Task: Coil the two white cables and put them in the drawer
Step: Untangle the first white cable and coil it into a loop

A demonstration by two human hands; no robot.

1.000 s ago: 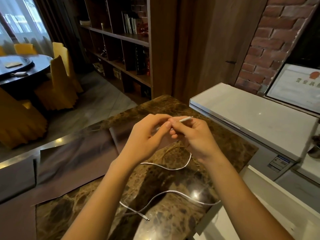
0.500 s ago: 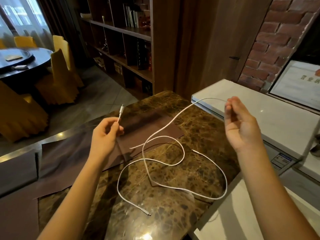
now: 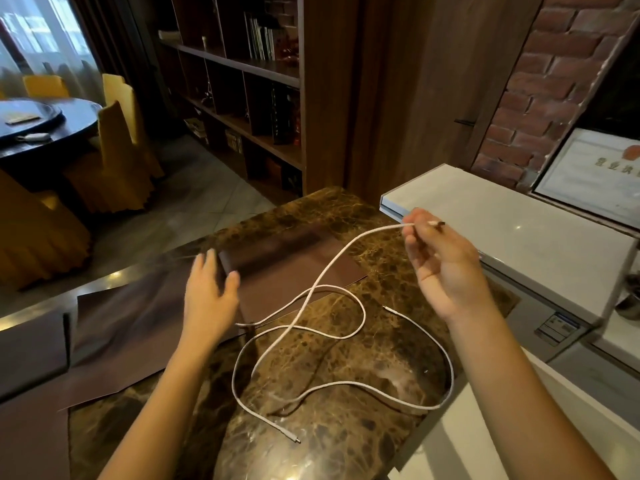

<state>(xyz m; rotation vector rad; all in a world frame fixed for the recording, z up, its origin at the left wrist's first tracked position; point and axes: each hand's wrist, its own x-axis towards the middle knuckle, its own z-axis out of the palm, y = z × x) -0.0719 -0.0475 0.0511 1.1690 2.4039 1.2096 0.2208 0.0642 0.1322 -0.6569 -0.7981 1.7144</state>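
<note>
Two white cables lie tangled on the brown marble counter [image 3: 346, 448]. My right hand [image 3: 446, 268] is raised over the counter's right side and pinches one plug end of the first cable [image 3: 332, 265], which slopes down-left from it to the counter. The second cable [image 3: 235, 375] lies loose in a loop, with one plug [image 3: 294, 439] near the front edge. My left hand [image 3: 207, 299] hovers open over a brown mat, holding nothing. A white surface [image 3: 485, 431] shows below the counter's right edge; I cannot tell whether it is the drawer.
Brown leather mats [image 3: 131, 327] cover the counter's left and far parts. A white appliance with a flat lid [image 3: 519, 233] stands right of the counter, a framed certificate [image 3: 588, 174] behind it. Bookshelves [image 3: 242, 98] and a round table with yellow chairs [image 3: 117, 150] lie beyond.
My hands parted from the middle. My left hand let go of the plug it held and opened, and my right hand now pinches a plug end of a cable.
</note>
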